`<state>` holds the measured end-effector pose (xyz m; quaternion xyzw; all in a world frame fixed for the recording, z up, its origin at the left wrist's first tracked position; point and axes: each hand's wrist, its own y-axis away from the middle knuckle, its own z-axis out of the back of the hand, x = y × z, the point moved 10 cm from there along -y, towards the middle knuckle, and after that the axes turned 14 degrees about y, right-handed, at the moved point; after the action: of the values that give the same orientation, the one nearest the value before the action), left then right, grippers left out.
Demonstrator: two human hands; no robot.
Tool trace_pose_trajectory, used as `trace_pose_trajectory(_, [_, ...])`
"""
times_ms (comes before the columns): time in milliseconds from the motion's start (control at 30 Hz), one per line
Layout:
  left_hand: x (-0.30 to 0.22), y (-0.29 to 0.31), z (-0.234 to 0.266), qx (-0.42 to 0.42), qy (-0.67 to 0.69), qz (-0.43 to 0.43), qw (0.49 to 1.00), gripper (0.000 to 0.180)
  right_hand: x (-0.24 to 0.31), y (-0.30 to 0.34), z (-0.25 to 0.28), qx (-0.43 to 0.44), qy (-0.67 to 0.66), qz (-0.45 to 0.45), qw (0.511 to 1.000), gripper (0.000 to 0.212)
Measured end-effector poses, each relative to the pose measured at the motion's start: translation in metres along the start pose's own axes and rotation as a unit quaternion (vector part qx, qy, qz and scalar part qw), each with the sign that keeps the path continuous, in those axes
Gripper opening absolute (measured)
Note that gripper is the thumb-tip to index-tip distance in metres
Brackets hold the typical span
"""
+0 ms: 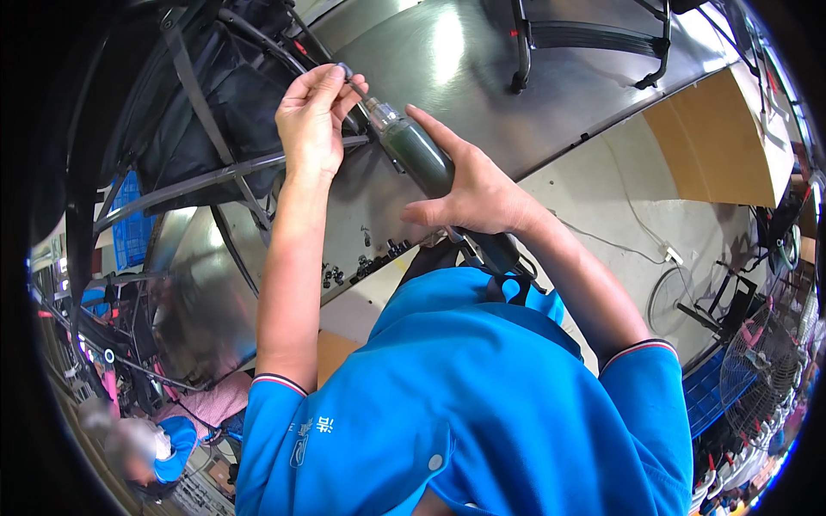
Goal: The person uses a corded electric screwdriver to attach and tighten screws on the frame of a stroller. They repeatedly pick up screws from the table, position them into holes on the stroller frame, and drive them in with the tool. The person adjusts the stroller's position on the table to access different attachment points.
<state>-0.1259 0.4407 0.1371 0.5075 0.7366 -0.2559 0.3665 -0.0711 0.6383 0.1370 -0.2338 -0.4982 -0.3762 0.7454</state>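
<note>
My left hand (311, 120) is raised at the upper left, thumb and fingertips pinched together. Between them is a small dark round piece (344, 70), partly hidden, at the tip of a driver bit. The bit belongs to a dark green power screwdriver (420, 155) with a clear nose, slanting up and left. Around its body lies my right hand (477, 191), thumb on the near side and index finger stretched along the far side; the other fingers are hidden. Beside my left hand stands a black tubular frame (232, 172) with dark fabric.
Small dark fittings (370, 262) lie on the shiny metal table (482, 77) near its edge. Another black frame (598, 36) rests at the far side. A cardboard sheet (710, 138), a floor cable (628, 249) and a fan (761, 370) are at right. Another person (176, 443) is at lower left.
</note>
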Motion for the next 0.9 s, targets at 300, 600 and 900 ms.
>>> trace_pose_trajectory(300, [-0.037,-0.017,-0.011,-0.006,0.036,-0.038,0.999,0.008,0.033,-0.024,0.002,0.020,0.005,-0.002,1.000,0.108])
trace_pose_trajectory(600, [-0.064,-0.034,-0.006,0.022,-0.042,-0.095,0.994,0.012,0.046,-0.050,-0.005,0.024,-0.022,0.015,0.999,0.105])
trace_pose_trajectory(900, [-0.078,-0.033,-0.029,0.133,-0.084,-0.166,0.974,0.020,0.054,-0.067,-0.006,-0.007,-0.079,0.040,0.996,0.103])
